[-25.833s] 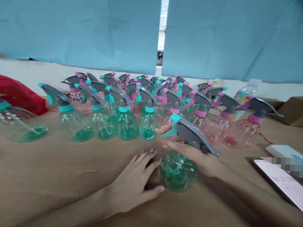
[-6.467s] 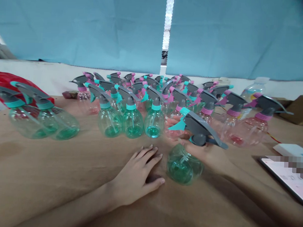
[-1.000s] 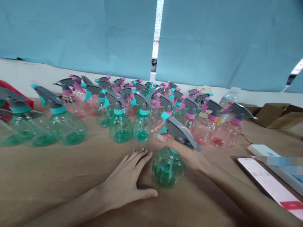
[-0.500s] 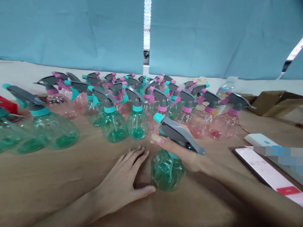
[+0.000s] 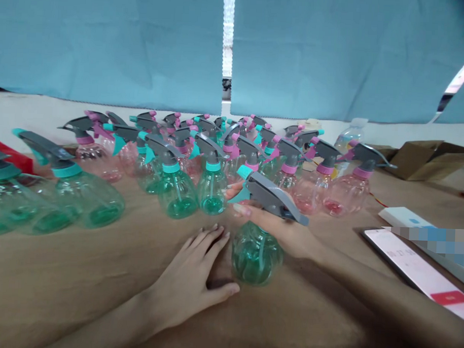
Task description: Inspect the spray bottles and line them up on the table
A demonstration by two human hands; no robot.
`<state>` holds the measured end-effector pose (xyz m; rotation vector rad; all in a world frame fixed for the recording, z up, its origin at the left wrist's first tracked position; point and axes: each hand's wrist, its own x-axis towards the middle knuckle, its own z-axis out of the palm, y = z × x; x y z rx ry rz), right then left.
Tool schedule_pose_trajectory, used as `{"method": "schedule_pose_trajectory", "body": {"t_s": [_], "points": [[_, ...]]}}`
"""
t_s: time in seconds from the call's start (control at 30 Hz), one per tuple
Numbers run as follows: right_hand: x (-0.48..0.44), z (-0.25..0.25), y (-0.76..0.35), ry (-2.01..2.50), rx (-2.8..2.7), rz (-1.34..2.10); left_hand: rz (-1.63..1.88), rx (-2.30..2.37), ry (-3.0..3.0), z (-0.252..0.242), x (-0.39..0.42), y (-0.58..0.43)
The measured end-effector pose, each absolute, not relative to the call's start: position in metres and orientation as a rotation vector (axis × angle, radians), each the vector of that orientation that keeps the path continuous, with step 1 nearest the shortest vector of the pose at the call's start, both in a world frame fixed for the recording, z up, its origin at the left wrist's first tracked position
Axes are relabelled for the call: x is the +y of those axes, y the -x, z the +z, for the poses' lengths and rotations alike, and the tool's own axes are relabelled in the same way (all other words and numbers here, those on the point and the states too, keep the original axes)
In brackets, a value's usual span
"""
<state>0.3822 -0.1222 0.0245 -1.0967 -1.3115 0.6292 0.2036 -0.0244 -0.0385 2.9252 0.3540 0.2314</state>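
Observation:
A green spray bottle (image 5: 256, 253) stands on the brown table (image 5: 80, 275) in front of me. Its grey trigger head (image 5: 271, 198) with a teal nozzle points left. My right hand (image 5: 283, 231) is closed around the neck and head of this bottle. My left hand (image 5: 196, 279) lies flat on the table just left of the bottle, fingers stretched out, thumb near the bottle's base. Behind them stands a crowd of several green and pink spray bottles (image 5: 213, 168).
Three green bottles (image 5: 63, 198) stand apart at the left, by something red (image 5: 7, 158). A phone (image 5: 419, 269) and a white box (image 5: 409, 221) lie at the right. Cardboard (image 5: 430, 158) sits at the far right. A blue curtain (image 5: 145, 44) hangs behind.
Over the last second my right hand kept its hold on the bottle's head, lifted it a little, then brought it back down. My left hand stayed flat. The view shifted slightly.

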Motion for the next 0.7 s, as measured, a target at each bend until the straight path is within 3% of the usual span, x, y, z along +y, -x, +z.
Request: {"method": "schedule_pose_trajectory", "body": {"t_s": [0.7], "points": [[-0.1240, 0.0143, -0.3878, 1.211, -1.278, 0.697, 0.212, 0.321, -2.985, -0.0357, -0.0259, -0.2038]]}}
